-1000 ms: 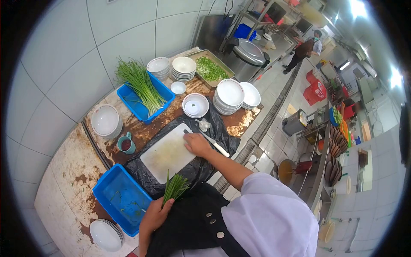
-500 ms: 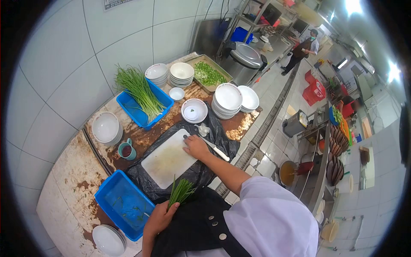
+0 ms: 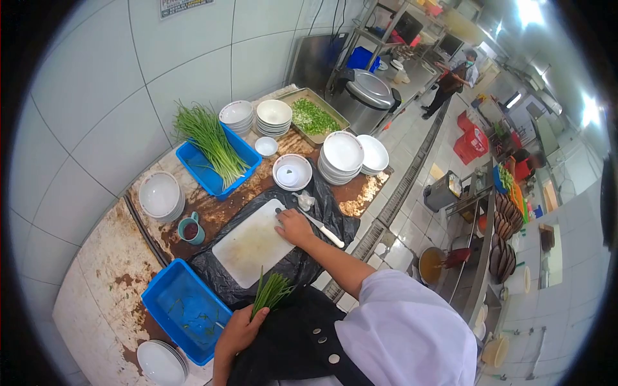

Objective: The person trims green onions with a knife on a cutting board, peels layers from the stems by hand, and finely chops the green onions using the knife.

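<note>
My left hand (image 3: 241,329) is closed around a small bunch of green stalks (image 3: 272,291) at the near edge of the table. My right hand (image 3: 295,227) rests at the right side of the white cutting board (image 3: 250,246), its fingers on the board's surface; whether they press on anything is hidden. Beside it lies a knife with a white handle (image 3: 331,236), its blade partly out of sight by the hand. Under the board is a black plastic sheet (image 3: 209,267). A small whitish crumpled lump (image 3: 304,200) sits just beyond the knife.
A blue tub (image 3: 187,309) with loose green bits stands at the left; another blue tub (image 3: 193,161) holds long green stalks. Bowl stacks, a teal mug (image 3: 191,229) and a tray of chopped greens (image 3: 312,116) surround the board. A person (image 3: 456,80) stands in the far aisle.
Since a second ago my left hand and the bunch have shifted slightly right and down in view. The view has moved a little. The far person's arms have changed position.
</note>
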A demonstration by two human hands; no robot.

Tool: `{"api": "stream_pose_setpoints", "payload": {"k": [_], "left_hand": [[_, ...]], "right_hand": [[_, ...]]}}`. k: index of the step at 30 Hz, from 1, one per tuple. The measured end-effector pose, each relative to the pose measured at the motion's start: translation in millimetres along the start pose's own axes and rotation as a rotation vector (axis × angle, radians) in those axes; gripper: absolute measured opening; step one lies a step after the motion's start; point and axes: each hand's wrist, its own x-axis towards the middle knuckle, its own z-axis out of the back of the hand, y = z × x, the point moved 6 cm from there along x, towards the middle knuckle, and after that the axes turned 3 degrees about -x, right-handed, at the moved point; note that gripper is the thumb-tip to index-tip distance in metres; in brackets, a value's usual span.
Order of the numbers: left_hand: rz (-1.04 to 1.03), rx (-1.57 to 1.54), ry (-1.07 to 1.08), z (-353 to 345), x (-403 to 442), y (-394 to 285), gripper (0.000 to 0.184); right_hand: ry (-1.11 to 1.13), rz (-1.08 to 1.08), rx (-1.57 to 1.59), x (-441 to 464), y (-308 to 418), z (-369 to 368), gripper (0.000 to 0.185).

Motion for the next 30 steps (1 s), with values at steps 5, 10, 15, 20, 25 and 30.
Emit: {"api": "stream_pose_setpoints", "payload": {"k": [5, 10, 15, 20, 25, 30], "left_hand": [[0.004, -0.001, -0.006, -0.2, -0.1, 4.1, 0.049], [0.017, -0.001, 0.002, -1.0, -0.9, 3.6, 0.049], [0.021, -0.002, 0.007, -1.6, -1.6, 0.7, 0.049], [0.025, 0.007, 0.016, -2.2, -1.3, 2.2, 0.049], [-0.011, -0.027, 0.007, -2.6, -2.2, 0.1, 0.049], [0.006, -0.011, 0.022, -2.6, -1.3, 4.5, 0.049]], "right_hand": [[-0.008, -0.008, 0.017, -1.5, 2.7, 4.3, 0.044], [-0.005, -0.024, 0.032, -2.2, 4.0, 5.7, 0.045], [-0.015, -0.02, 0.041, -3.7, 1.8, -0.5, 0.046], [-0.03, -0.022, 0.055, -5.8, 1.5, -2.1, 0.046], [-0.01, -0.059, 0.076, -6.9, 3.7, 0.0, 0.044], [-0.024, -0.037, 0.053, -7.0, 4.0, -0.5, 0.045]]}}
